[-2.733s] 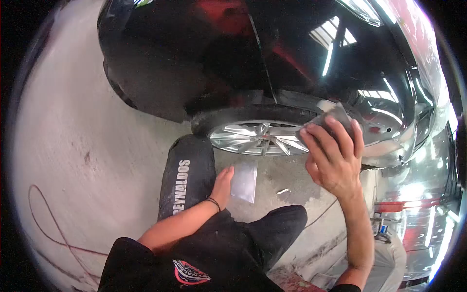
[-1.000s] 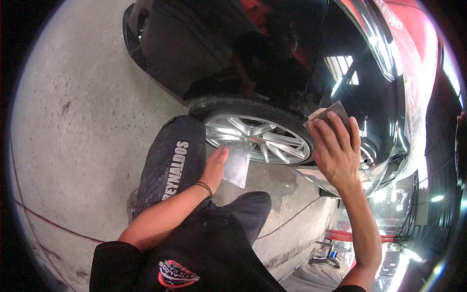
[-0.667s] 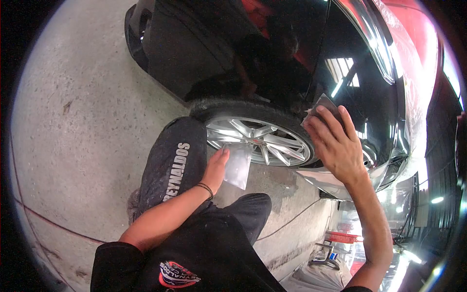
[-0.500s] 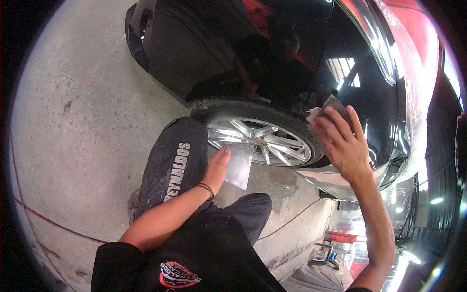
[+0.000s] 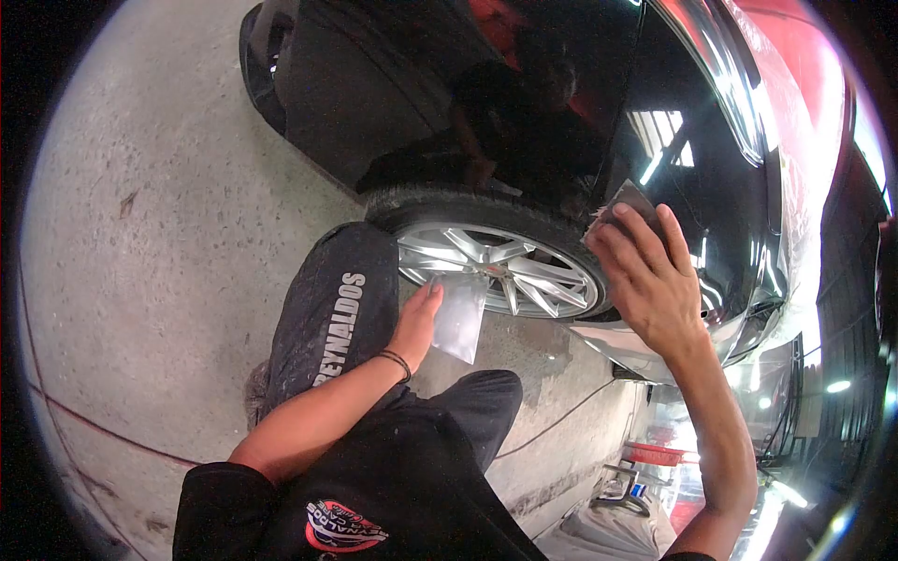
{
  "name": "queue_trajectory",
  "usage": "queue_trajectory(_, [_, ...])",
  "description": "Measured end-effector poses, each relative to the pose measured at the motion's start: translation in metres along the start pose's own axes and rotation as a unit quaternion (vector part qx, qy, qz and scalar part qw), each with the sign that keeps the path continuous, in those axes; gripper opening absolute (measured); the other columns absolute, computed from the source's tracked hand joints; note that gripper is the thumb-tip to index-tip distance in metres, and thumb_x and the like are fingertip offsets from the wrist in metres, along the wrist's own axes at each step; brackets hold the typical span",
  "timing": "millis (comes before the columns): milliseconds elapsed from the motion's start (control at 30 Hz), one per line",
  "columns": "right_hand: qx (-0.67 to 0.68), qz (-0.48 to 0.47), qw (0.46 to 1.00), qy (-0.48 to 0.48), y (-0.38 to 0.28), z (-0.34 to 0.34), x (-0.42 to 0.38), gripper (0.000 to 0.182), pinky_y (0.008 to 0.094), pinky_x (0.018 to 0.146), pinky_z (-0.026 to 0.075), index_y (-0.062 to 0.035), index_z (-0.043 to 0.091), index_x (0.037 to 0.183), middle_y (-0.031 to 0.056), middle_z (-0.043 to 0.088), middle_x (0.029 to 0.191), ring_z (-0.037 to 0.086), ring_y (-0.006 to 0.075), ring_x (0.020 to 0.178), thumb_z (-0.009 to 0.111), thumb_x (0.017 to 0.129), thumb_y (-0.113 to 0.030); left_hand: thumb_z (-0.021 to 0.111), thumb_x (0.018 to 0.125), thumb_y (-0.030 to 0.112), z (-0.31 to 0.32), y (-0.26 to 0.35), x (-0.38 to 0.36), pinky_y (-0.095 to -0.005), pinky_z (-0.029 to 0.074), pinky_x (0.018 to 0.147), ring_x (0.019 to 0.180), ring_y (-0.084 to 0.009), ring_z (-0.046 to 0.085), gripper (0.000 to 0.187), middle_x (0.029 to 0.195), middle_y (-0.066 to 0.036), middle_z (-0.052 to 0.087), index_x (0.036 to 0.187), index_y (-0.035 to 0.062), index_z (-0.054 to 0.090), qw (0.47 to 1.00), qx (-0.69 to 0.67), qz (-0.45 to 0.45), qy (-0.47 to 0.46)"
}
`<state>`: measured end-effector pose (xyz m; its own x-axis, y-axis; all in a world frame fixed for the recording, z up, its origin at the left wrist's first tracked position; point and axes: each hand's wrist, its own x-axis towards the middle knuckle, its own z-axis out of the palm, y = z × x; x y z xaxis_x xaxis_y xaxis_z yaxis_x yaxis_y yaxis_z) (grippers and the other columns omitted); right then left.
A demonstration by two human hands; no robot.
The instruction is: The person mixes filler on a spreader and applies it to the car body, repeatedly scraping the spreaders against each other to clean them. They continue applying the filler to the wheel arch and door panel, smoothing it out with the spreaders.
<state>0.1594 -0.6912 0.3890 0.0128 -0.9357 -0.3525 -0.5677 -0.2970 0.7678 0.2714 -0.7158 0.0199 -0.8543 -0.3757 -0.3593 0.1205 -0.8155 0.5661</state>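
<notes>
My right hand point(image 5: 653, 285) lies with fingers stretched over a dark grey piece of sandpaper point(image 5: 632, 198), pressing it against the glossy black car panel point(image 5: 552, 122) just above the wheel arch. A pale, ragged edge shows along the sandpaper's left side. Low in front of the wheel point(image 5: 505, 271), my left hand point(image 5: 419, 318) pinches a thin, flat, shiny grey sheet point(image 5: 458, 320) by its left edge, thumb on top. That sheet overlaps the silver spokes in this view.
My bent knee point(image 5: 346, 299) is close beside the tyre point(image 5: 440, 208). Concrete floor point(image 5: 168, 215) spreads to the left, with a thin cable point(image 5: 112, 435) across it. Clear plastic film point(image 5: 795, 178) covers red bodywork at the right. A red tray point(image 5: 659, 455) stands at the lower right.
My right hand and the sandpaper have slid slightly left and up along the black panel. My left hand and its sheet have stayed in place.
</notes>
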Motion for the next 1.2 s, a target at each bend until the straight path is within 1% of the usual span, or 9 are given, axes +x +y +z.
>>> queue_trajectory(167, [-0.011, -0.013, 1.0, -0.008, 0.001, -0.001, 0.005, 0.046, 0.0529, 0.134, 0.023, -0.0118, 0.074, 0.133, 0.0022, 0.064, 0.144, 0.044, 0.022, 0.151, 0.07, 0.088, -0.019, 0.05, 0.113, 0.044, 0.005, 0.01, -0.007, -0.0334, 0.034, 0.119, 0.14, -0.0206, 0.051, 0.062, 0.15, -0.012, 0.06, 0.154, -0.0023, 0.052, 0.999, 0.016, -0.015, 0.023])
queue_trajectory(467, [-0.019, -0.021, 1.0, 0.013, 0.006, 0.004, 0.011, 0.043, 0.0533, 0.134, 0.026, -0.0104, 0.076, 0.129, 0.0027, 0.065, 0.14, 0.047, 0.0227, 0.149, 0.069, 0.087, -0.019, 0.048, 0.114, 0.047, 0.002, 0.008, -0.006, -0.0345, 0.033, 0.12, 0.142, -0.0218, 0.05, 0.065, 0.152, -0.013, 0.058, 0.156, -0.0021, 0.05, 1.0, 0.029, -0.003, 0.006])
queue_trajectory(600, [-0.012, 0.01, 0.999, 0.03, 0.004, 0.012, 0.0, 0.044, 0.0535, 0.133, 0.027, -0.0138, 0.076, 0.131, 0.0004, 0.063, 0.14, 0.047, 0.0222, 0.149, 0.069, 0.088, -0.019, 0.048, 0.114, 0.047, 0.01, 0.029, -0.017, -0.0339, 0.033, 0.12, 0.142, -0.0228, 0.05, 0.065, 0.153, -0.014, 0.058, 0.156, -0.0034, 0.049, 0.998, 0.046, -0.038, 0.031])
queue_trajectory(767, [0.003, 0.058, 0.996, 0.066, 0.007, 0.032, -0.037, 0.045, 0.0547, 0.132, 0.029, -0.0191, 0.076, 0.132, -0.0025, 0.061, 0.139, 0.046, 0.0197, 0.149, 0.069, 0.088, -0.02, 0.048, 0.114, 0.045, -0.01, -0.018, 0.004, -0.0337, 0.031, 0.123, 0.147, -0.0243, 0.047, 0.068, 0.158, -0.018, 0.053, 0.156, -0.0091, 0.045, 0.993, 0.104, -0.023, 0.053])
queue_trajectory(867, [0.001, 0.088, 0.993, 0.084, 0.008, 0.045, -0.063, 0.042, 0.0563, 0.132, 0.031, -0.0203, 0.078, 0.13, -0.0051, 0.059, 0.138, 0.046, 0.0187, 0.148, 0.071, 0.089, -0.021, 0.048, 0.114, 0.045, 0.002, 0.01, -0.01, -0.0344, 0.029, 0.124, 0.149, -0.0248, 0.045, 0.07, 0.16, -0.019, 0.051, 0.156, -0.0109, 0.044, 0.996, 0.076, -0.036, 0.042])
queue_trajectory(967, [0.001, 0.124, 0.989, 0.078, 0.008, 0.06, -0.093, 0.043, 0.0583, 0.131, 0.032, -0.0217, 0.076, 0.132, -0.0064, 0.057, 0.139, 0.045, 0.02, 0.147, 0.073, 0.089, -0.021, 0.05, 0.114, 0.043, 0.014, 0.024, -0.018, -0.0347, 0.029, 0.125, 0.149, -0.0248, 0.045, 0.068, 0.16, -0.018, 0.051, 0.157, -0.0095, 0.044, 0.993, 0.058, -0.075, 0.075])
queue_trajectory(1067, [0.007, 0.152, 0.986, 0.074, 0.006, 0.074, -0.126, 0.044, 0.0615, 0.13, 0.032, -0.0204, 0.075, 0.132, -0.005, 0.056, 0.139, 0.046, 0.0221, 0.146, 0.073, 0.089, -0.019, 0.051, 0.113, 0.043, -0.005, -0.002, -0.003, -0.0346, 0.028, 0.125, 0.148, -0.0239, 0.045, 0.068, 0.159, -0.017, 0.052, 0.157, -0.0083, 0.045, 0.998, 0.049, -0.02, 0.014])
queue_trajectory(1167, [0.008, 0.179, 0.979, 0.1, 0.002, 0.099, -0.161, 0.045, 0.0624, 0.13, 0.032, -0.0198, 0.074, 0.133, -0.0043, 0.056, 0.14, 0.046, 0.0233, 0.146, 0.071, 0.088, -0.018, 0.057, 0.11, 0.047, -0.014, -0.015, 0.003, -0.0371, 0.036, 0.121, 0.145, -0.0205, 0.048, 0.072, 0.159, -0.009, 0.051, 0.162, -0.0003, 0.041, 0.999, 0.035, -0.035, 0.013])
queue_trajectory(1200, [0.005, 0.194, 0.977, 0.088, -0.001, 0.105, -0.172, 0.047, 0.0626, 0.13, 0.031, -0.0195, 0.074, 0.133, -0.0035, 0.057, 0.14, 0.046, 0.024, 0.146, 0.071, 0.086, -0.016, 0.056, 0.11, 0.046, -0.011, -0.012, 0.001, -0.0365, 0.034, 0.122, 0.146, -0.0211, 0.047, 0.071, 0.159, -0.011, 0.051, 0.16, -0.0017, 0.043, 0.999, 0.036, -0.032, 0.01])
